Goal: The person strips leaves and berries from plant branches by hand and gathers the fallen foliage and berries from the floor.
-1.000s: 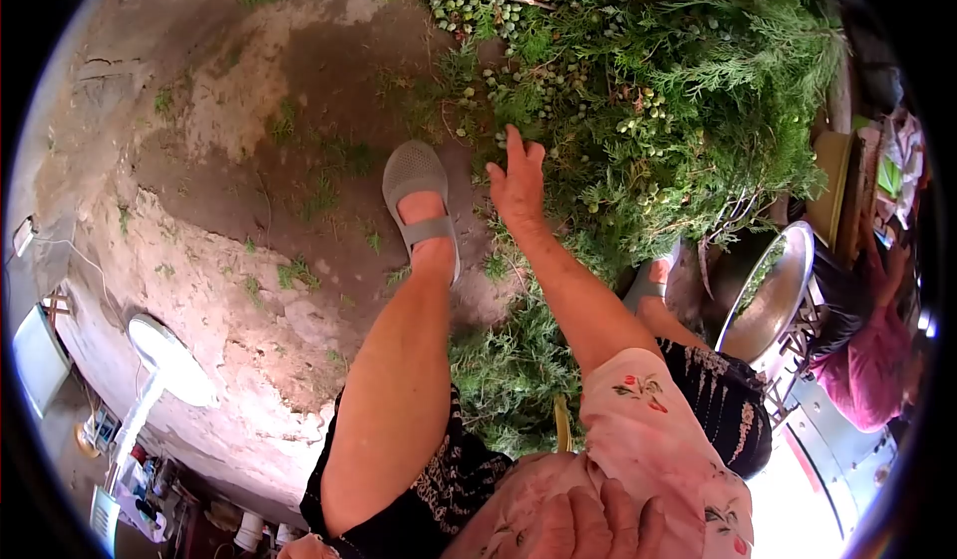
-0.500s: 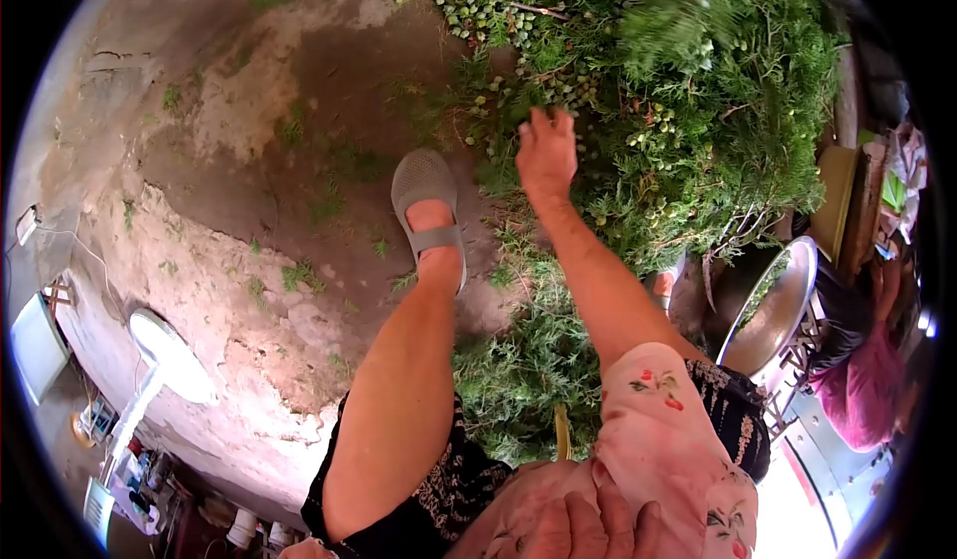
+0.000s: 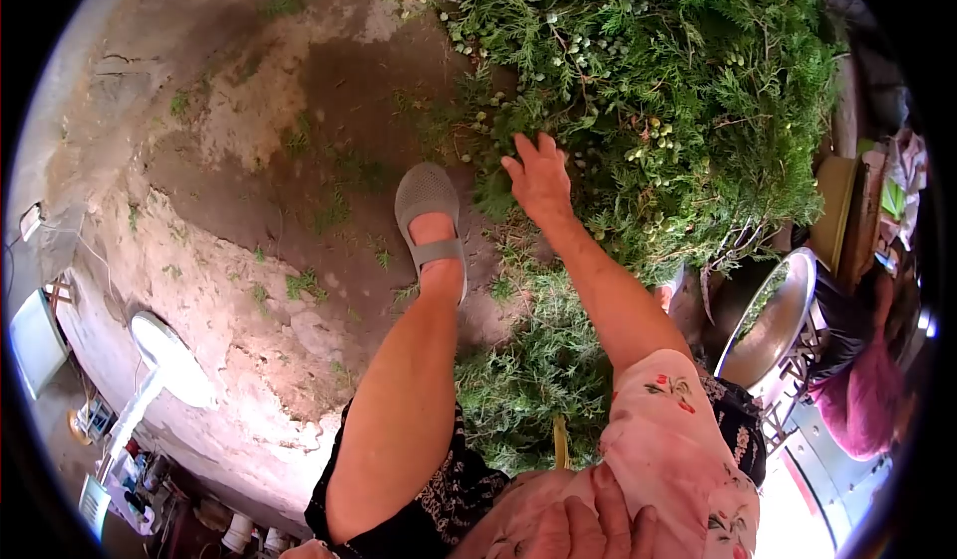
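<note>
My right hand (image 3: 541,178) reaches over the lower left edge of a large heap of green conifer branches (image 3: 738,91) with small round pale green cones. Its fingers are spread, and nothing shows in its grasp; its fingertips are close to the sprigs. Low in the view, my left hand (image 3: 588,531) rests on the pink floral cloth (image 3: 658,449) of my top, fingers extended. Another patch of green sprigs (image 3: 533,380) lies between my legs.
My grey shoe (image 3: 428,196) stands on the brown earthen floor (image 3: 329,91), left of the heap. A metal basin (image 3: 773,330) with greenery inside is at the right, near a person in dark pink (image 3: 859,405). A white round-topped stool (image 3: 169,358) is at the left.
My right hand has shifted right and a little down, its fingers more spread than half a second ago. A blurred green clump at the top has settled, and the branches there lie differently.
</note>
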Tool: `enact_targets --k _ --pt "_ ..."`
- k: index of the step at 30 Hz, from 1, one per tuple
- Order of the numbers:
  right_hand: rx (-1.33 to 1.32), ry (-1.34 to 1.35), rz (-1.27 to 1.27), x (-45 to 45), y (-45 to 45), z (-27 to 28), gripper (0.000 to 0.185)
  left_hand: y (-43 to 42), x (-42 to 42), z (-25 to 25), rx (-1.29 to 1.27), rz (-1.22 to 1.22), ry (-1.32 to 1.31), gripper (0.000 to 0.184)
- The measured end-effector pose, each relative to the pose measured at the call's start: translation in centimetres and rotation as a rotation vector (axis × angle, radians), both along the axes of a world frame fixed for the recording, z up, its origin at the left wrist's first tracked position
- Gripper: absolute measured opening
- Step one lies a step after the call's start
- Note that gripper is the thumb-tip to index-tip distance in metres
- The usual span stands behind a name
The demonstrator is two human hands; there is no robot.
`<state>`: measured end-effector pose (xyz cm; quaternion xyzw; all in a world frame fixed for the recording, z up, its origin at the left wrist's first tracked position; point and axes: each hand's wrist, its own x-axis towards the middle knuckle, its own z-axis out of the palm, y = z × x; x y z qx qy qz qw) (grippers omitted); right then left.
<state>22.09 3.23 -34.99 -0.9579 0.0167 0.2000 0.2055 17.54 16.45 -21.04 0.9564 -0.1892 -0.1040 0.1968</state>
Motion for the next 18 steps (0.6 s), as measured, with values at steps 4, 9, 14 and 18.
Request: enact_targets --k 4,9,14,18 --pt "0.175 -0.295 -0.089 3.9 -2.1 0.9 0.034 -0.2 0.0 0.4 -0.001 -0.009 -0.001 0.032" --pt "-0.181 0.103 -0.160 11.1 -2.6 1.9 0.045 -0.2 0.0 1.6 0.002 -0.020 0.001 0.032" --pt "-0.099 -0.161 -0.087 11.6 -4.4 -1.7 0.048 -0.4 -0.7 4.0 -0.009 -0.037 0.007 0.032" --pt "0.306 -0.408 -0.170 9.4 -5.7 1.2 0.043 -1.1 -2.0 7.0 -0.026 -0.068 -0.002 0.032"
